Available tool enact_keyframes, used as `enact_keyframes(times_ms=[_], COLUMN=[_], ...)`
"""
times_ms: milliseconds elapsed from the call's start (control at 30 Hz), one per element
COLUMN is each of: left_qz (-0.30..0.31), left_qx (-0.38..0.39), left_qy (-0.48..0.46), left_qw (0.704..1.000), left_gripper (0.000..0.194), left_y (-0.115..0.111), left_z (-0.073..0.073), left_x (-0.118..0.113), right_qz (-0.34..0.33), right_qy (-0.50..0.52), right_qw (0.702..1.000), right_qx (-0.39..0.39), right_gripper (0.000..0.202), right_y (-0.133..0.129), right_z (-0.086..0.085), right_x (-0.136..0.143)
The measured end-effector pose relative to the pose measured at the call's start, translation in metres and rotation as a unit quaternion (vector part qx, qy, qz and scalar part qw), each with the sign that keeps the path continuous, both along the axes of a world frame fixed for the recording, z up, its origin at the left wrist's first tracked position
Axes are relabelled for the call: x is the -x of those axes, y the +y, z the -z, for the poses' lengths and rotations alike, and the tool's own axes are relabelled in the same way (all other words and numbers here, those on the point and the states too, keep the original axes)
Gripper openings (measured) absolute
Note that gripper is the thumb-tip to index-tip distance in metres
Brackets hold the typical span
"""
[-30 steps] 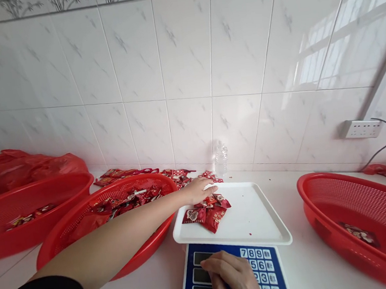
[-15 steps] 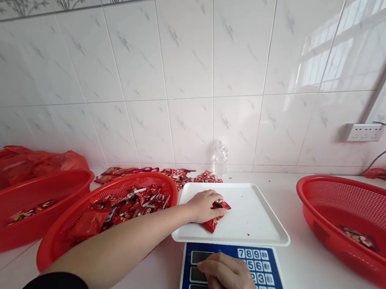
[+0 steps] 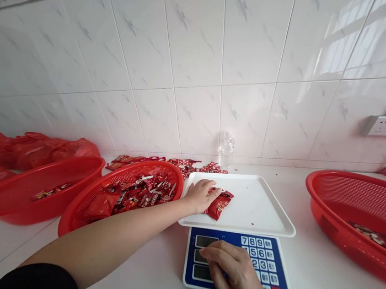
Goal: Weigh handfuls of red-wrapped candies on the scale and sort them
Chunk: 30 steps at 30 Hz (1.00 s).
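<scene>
Left hand (image 3: 201,198) has lowered onto red packets (image 3: 217,209) beneath it, right hand (image 3: 236,271) curled, both grips unclear; likely gathering, firm grasp needed next.

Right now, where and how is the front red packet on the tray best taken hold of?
Probably pinched at its near corner, from the person's side: the left hand covers the far-left part of the front red packet, while that corner lies exposed on the white tray.

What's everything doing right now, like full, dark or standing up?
Left hand, on red packets
Right hand, fingers curled, over the scale
Scale displays, dark where visible
White tray, bearing packets
Middle basket, heaped with wrappers
Right basket, nearly bare
Bottle, upright
</scene>
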<state>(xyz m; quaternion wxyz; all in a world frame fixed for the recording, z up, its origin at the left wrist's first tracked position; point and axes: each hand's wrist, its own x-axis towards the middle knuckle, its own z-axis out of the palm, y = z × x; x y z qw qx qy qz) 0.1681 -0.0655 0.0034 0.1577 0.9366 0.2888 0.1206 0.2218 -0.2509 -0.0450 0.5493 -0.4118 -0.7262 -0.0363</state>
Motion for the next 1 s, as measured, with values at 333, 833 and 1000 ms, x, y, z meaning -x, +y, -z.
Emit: enact_keyframes(times_ms=[333, 833, 1000], left_qz=[0.046, 0.077, 0.105], left_qx=[-0.033, -0.051, -0.062], left_qy=[0.028, 0.013, 0.025], left_qw=[0.998, 0.996, 0.992], left_gripper=[0.066, 0.061, 0.051], left_y=[-0.009, -0.008, -0.009], left_z=[0.0, -0.002, 0.001], left_x=[-0.012, -0.02, -0.02], right_qz=[-0.012, -0.008, 0.0], right_qy=[0.013, 0.01, 0.013], right_qw=[1.0, 1.0, 1.0], right_qx=[0.005, -0.002, -0.015], right_gripper=[0.029, 0.028, 0.028], right_y=[0.003, 0.005, 0.007], right_z=[0.007, 0.009, 0.01], right_x=[-0.001, 0.0, 0.002])
